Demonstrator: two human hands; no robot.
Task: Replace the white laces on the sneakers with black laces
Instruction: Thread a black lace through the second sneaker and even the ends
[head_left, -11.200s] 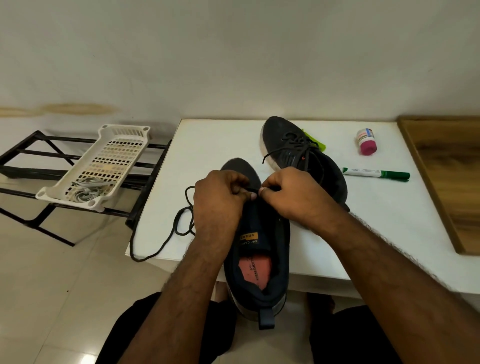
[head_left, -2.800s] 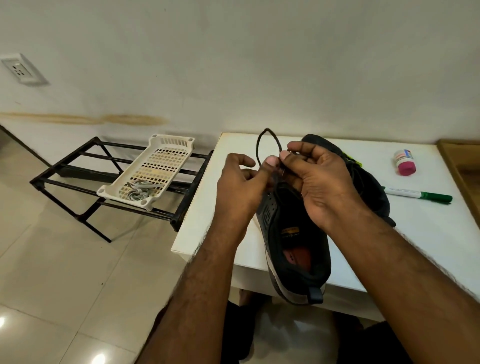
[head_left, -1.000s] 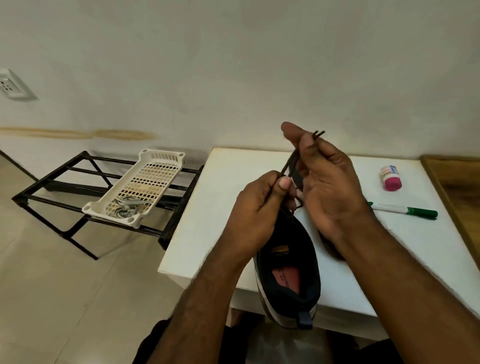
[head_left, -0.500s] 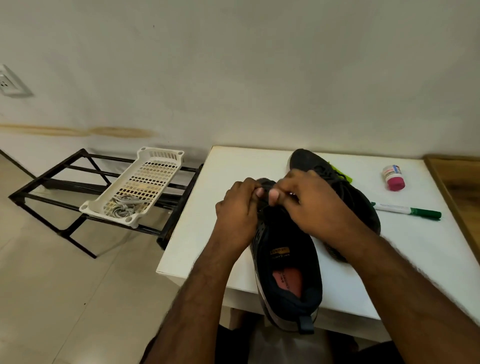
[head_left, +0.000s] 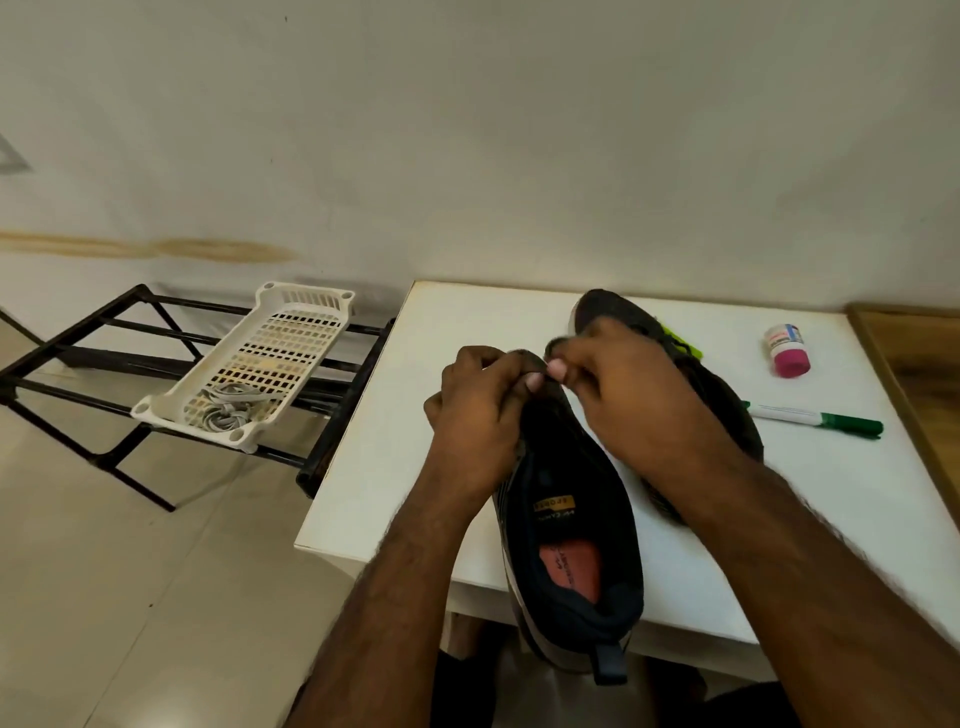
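The near sneaker lies on the white table, with its heel hanging over the edge closest to you and its toe pointing to 12 o'clock. You can see down into it, to a yellow tag and a red sole pad. Your left hand and your right hand meet at the front of this shoe, fingers curled, and the tips pinch something small and dark there; it looks like the black lace, but it is too hidden to be sure. The second sneaker lies just behind your right hand, at about 1 o'clock, with a bright green bit showing. At 3 o'clock from it rests a green marker. At 2 o'clock sits a small bottle with a pink cap. Off the table, at 9 o'clock, a white basket sits on a black rack, with pale laces in it.
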